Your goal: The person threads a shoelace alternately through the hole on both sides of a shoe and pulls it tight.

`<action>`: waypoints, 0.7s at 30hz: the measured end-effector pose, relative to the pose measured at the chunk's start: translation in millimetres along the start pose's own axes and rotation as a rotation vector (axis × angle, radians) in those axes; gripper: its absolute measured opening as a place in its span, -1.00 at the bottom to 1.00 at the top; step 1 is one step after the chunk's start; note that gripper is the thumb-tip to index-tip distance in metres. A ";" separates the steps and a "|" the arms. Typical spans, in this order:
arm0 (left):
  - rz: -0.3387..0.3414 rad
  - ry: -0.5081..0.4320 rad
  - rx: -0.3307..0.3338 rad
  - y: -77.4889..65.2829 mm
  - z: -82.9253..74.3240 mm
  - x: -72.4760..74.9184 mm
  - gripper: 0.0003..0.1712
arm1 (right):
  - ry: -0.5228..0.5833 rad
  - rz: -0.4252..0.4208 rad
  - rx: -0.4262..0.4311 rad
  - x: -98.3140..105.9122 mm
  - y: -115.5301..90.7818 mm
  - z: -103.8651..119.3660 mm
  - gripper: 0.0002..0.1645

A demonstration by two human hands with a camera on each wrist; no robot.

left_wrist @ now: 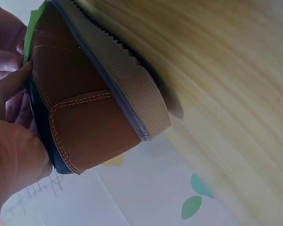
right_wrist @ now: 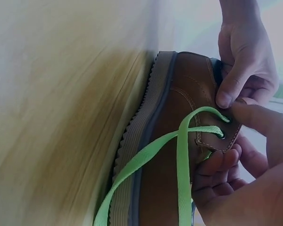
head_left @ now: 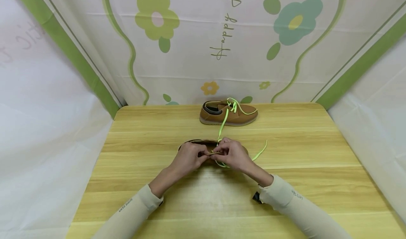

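Note:
A brown shoe (right_wrist: 188, 80) with a ridged sole stands on the table, heel to the left in the head view. My left hand (head_left: 187, 159) grips the upper edge of its near side, thumb outside, just behind the eyelets. Right beside it, my right hand (head_left: 234, 154) pinches the eyelet flap (right_wrist: 217, 141) between thumb and fingers. A bright green lace (right_wrist: 184, 160) comes out of two eyelets there and hangs over the shoe's side. In the left wrist view the heel (left_wrist: 94, 127) is turned to the camera. The hands cover much of the shoe's middle in the head view.
A second brown shoe (head_left: 244, 116) with green laces stands at the back edge of the wooden table (head_left: 142, 126), toe to the right. Behind it hangs a white curtain (head_left: 190, 62) with printed flowers. A small black object (head_left: 257, 197) shows by the right cuff.

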State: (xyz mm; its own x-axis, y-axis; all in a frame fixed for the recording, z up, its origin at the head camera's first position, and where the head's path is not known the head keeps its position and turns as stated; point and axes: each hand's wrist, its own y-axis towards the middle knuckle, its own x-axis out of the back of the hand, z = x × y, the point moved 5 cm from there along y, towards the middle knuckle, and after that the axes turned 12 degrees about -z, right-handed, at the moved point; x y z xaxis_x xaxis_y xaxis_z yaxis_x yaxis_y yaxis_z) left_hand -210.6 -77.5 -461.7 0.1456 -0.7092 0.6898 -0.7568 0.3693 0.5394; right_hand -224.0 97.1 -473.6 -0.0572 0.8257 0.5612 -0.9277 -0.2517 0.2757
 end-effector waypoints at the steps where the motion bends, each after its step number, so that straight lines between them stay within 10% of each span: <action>1: 0.001 0.000 0.005 0.0 0.2 0.1 -0.86 | 0.003 -0.001 -0.006 -0.4 0.2 -0.8 -0.90; 21: 0.029 -0.057 0.093 1.0 4.3 -0.6 -0.85 | 0.334 -0.071 -0.071 12.4 8.9 -7.7 -0.89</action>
State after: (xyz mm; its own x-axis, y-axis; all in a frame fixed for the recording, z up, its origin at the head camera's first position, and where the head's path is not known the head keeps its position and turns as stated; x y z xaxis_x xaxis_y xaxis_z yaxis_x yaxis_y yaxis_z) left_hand -214.1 -79.2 -463.6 0.0886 -0.7331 0.6743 -0.8161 0.3348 0.4711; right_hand -235.8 109.0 -470.2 -0.0986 0.9625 0.2529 -0.9564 -0.1618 0.2431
